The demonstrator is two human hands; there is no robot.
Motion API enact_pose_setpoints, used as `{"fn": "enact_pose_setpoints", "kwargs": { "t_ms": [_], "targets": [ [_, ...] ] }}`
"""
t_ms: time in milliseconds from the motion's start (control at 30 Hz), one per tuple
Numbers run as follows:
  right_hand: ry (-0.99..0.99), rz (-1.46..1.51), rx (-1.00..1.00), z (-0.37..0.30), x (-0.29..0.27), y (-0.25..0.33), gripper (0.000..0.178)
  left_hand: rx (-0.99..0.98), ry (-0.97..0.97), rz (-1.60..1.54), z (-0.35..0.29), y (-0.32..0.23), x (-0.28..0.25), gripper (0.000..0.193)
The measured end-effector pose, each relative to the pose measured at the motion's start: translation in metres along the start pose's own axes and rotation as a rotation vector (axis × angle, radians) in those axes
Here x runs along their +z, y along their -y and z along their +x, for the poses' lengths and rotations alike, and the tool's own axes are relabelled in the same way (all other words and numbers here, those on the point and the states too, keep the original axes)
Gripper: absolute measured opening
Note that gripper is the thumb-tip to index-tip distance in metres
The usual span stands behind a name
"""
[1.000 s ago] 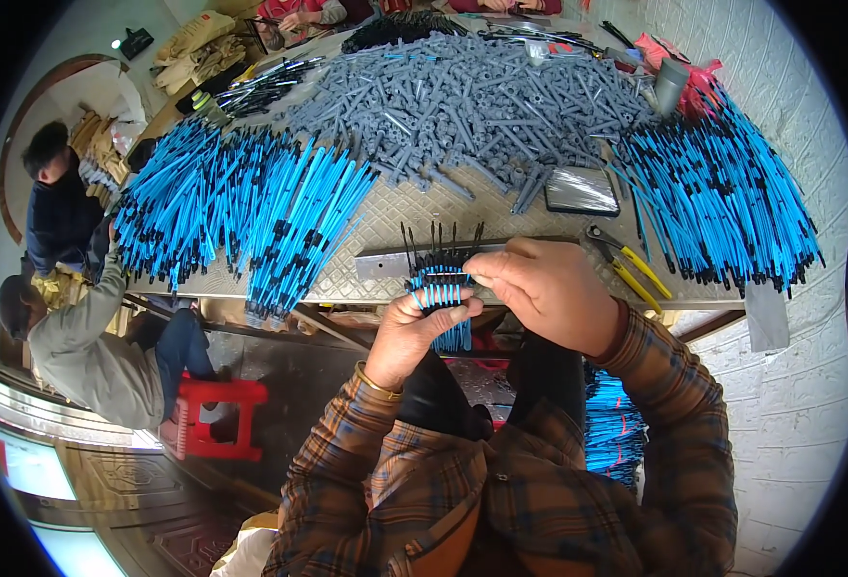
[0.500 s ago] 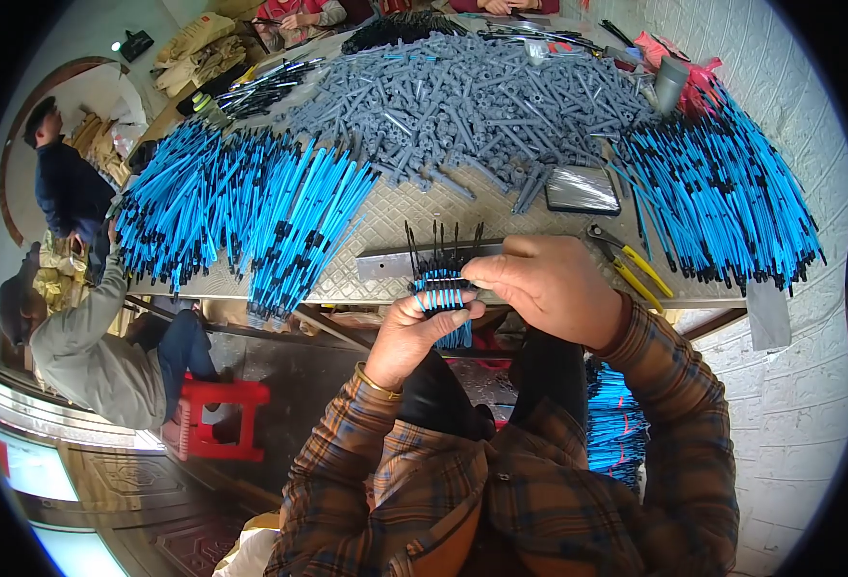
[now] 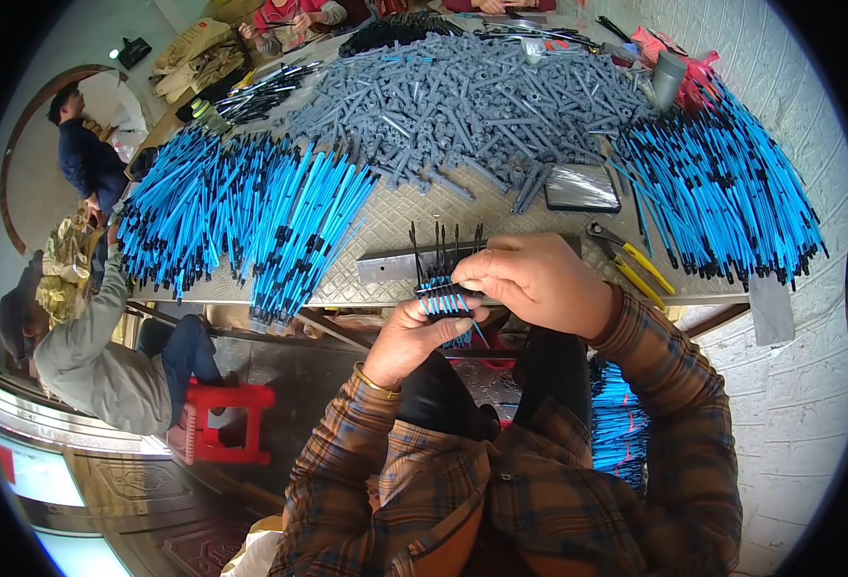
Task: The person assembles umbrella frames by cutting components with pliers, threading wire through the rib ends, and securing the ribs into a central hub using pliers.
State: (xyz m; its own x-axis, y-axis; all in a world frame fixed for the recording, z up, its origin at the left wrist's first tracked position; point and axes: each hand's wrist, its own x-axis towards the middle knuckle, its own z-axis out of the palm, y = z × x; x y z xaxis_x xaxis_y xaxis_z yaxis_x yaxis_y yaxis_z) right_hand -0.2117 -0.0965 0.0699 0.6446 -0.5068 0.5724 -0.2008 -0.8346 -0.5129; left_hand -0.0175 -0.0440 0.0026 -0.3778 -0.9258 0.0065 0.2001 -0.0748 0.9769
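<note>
A: State of hands?
B: Left hand [image 3: 406, 338] curled closed around a bundle of blue-and-black rods [image 3: 446, 305]. Right hand [image 3: 544, 287] pinched at the bundle; whether anything sits between its fingertips, cannot tell.
A: Bundle position?
B: At the table's [image 3: 414, 204] near edge, left of yellow-handled pliers [image 3: 647, 268]; grey parts [image 3: 472, 106] heaped far.

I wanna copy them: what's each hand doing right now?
Left hand: closed, holding blue-and-black rods.
Right hand: closed in a pinch at the rods; can't tell on what.
</note>
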Motion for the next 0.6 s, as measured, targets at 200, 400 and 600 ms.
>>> {"fn": "enact_pose_setpoints", "kwargs": {
  "t_ms": [200,400,600],
  "targets": [
    [-0.009,-0.146,-0.007,0.005,0.002,0.011,0.011,0.034,0.011,0.065,0.0,-0.01,0.001,0.025],
    [-0.056,-0.263,-0.064,0.006,0.006,0.018,0.015,0.07,0.003,0.115,0.0,-0.004,0.001,0.022],
    [-0.105,-0.339,-0.122,0.011,0.017,0.024,0.021,0.129,-0.005,0.119,-0.006,0.004,0.002,0.022]
  ]
}}
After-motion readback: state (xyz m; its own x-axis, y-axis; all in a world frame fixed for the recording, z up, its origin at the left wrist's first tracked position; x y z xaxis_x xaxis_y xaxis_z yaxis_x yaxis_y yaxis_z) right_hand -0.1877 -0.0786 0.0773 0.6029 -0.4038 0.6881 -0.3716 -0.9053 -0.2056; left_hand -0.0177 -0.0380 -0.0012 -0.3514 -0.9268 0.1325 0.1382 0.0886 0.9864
